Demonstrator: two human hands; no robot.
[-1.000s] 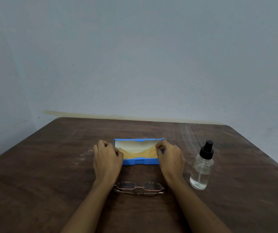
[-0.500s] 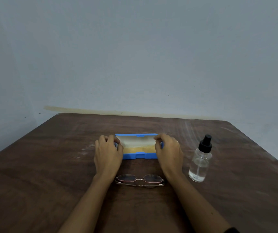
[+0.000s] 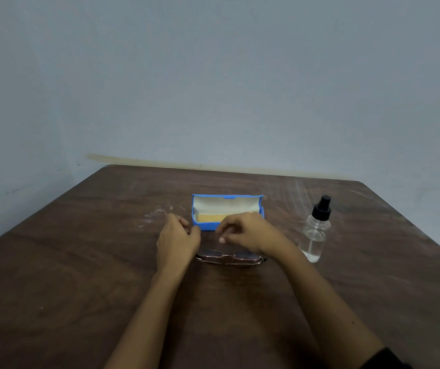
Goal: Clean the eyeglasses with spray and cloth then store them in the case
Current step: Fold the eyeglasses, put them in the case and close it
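Eyeglasses (image 3: pixel 230 258) just nearside of hands (image 3: pixel 178 242)

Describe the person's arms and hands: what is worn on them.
Both forearms are bare. The left hand and right hand wear no gloves. Only a dark sleeve edge shows on the right arm, at the picture's bottom corner.

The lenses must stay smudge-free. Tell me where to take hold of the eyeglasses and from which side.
Probably best: pinch the eyeglasses at the right hinge end, coming from the right with the right hand. They lie flat, apparently folded, on the table; that end sticks out bare, while the left hand hides the other end and lenses fill the middle.
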